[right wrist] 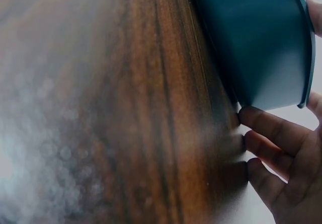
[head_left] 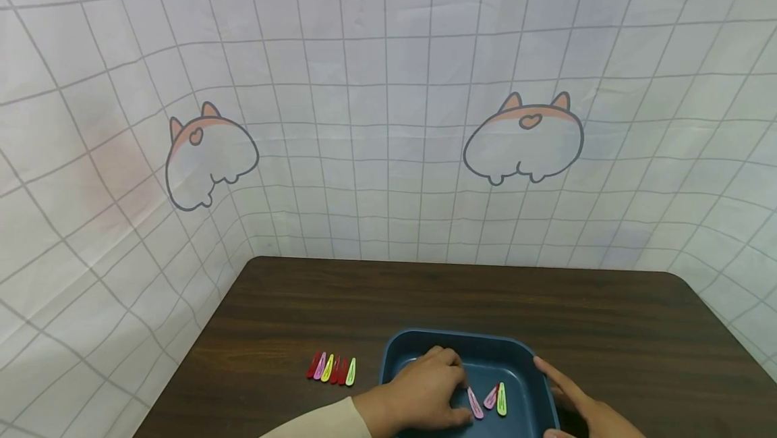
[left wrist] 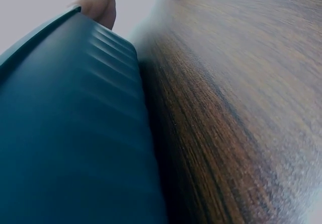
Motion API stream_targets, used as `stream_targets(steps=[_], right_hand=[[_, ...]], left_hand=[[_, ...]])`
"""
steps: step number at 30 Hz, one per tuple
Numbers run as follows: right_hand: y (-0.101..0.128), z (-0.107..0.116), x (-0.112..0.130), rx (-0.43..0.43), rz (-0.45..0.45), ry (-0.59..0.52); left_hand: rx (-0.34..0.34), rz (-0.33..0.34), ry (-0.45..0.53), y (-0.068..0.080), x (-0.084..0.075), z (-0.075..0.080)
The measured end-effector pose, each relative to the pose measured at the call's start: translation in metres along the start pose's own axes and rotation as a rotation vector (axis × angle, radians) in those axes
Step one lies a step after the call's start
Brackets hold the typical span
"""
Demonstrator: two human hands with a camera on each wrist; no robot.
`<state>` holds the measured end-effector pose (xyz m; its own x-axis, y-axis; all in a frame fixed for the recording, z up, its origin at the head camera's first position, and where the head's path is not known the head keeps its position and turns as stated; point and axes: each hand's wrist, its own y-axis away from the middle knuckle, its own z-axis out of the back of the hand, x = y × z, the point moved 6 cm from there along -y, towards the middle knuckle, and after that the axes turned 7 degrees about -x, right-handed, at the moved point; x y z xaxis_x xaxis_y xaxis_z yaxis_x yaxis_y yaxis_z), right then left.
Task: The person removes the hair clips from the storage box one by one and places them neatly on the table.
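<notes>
A dark blue rectangular tray [head_left: 461,339] sits at the table's near side. Inside it lie a pink hair clip [head_left: 475,403], a second pink clip [head_left: 490,397] and a light green clip [head_left: 501,399]; a bit of red shows beside them. My left hand [head_left: 425,391] reaches in over the near-left wall, fingers bent, thumb apart from the fingertips, close to the first pink clip. Whether it touches that clip is unclear. At the right wall, my right hand [head_left: 585,411] grips the tray; its fingers [right wrist: 274,126] reach the outer side near the tabletop.
Left of the tray, several red, pink, yellow and green hair clips [head_left: 334,369] lie in a row on the dark wooden table [head_left: 291,303]. A white gridded cloth [head_left: 364,121] with cartoon figures hangs behind and at both sides.
</notes>
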<state>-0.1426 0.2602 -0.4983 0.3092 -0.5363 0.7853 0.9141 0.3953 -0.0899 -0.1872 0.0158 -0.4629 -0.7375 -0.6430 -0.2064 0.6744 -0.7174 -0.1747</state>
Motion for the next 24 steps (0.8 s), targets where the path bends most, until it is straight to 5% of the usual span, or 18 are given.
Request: stream_targets(steps=[24], right_hand=[[-0.0009, 0.0018, -0.0049, 0.031, -0.023, -0.001]], left_hand=[[-0.014, -0.039, -0.083, -0.0035, -0.0027, -0.0035]])
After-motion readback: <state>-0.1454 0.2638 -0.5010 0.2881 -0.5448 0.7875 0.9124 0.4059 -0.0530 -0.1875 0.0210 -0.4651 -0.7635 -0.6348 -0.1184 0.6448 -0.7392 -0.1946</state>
